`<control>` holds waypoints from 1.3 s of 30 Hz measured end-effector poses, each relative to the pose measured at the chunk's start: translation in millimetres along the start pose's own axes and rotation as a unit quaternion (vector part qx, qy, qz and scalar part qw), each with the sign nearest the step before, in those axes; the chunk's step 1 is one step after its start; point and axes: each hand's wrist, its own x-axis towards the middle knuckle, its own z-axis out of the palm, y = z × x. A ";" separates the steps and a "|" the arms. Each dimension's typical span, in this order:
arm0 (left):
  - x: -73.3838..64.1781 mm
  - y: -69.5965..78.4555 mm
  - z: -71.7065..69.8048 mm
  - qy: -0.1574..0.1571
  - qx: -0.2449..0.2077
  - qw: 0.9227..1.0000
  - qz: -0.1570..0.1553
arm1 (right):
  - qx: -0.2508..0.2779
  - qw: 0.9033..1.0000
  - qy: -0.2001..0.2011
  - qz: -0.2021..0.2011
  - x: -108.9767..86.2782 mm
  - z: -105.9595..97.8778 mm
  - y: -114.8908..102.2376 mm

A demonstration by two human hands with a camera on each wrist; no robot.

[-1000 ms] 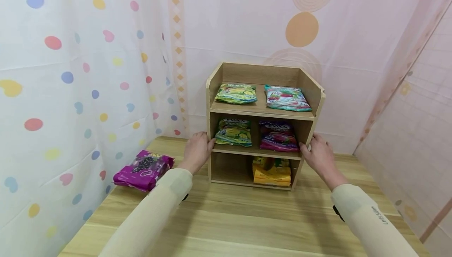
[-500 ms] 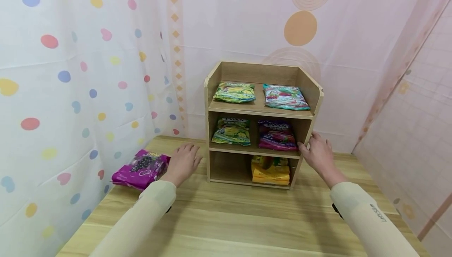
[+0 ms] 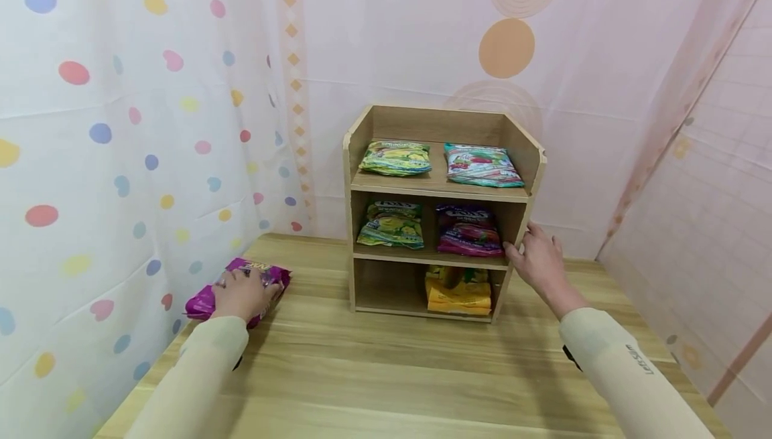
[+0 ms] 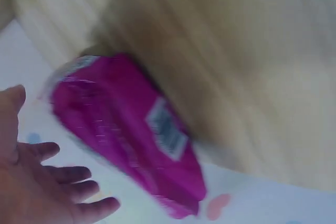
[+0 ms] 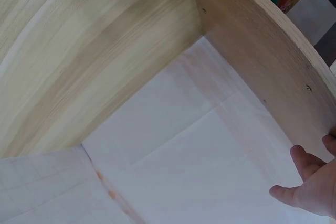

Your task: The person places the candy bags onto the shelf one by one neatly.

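Note:
My left hand is above a purple candy bag at the table's left side, overlapping it in the head view. In the left wrist view its fingers are spread and stand beside the bag, which shows a white label. My right hand rests at the right side of a three-tier wooden shelf, thumb at the front edge near the middle tier. Its other fingers are extended along the outer side panel in the right wrist view.
Yellow-green and turquoise-white candy bags lie on the top tier. The middle tier holds a yellow-green bag and a dark purple one. A yellow bag sits at bottom right. Curtains border the wooden table.
My left hand has left the shelf's left side and moved left and toward me, over the purple candy bag. The right hand stays at the shelf. The view has shifted slightly.

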 end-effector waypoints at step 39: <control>-2.0 -15.5 -22.9 -0.122 -0.057 0.990 0.041 | 0.014 1.000 0.004 0.013 -0.9 1.3 -2.0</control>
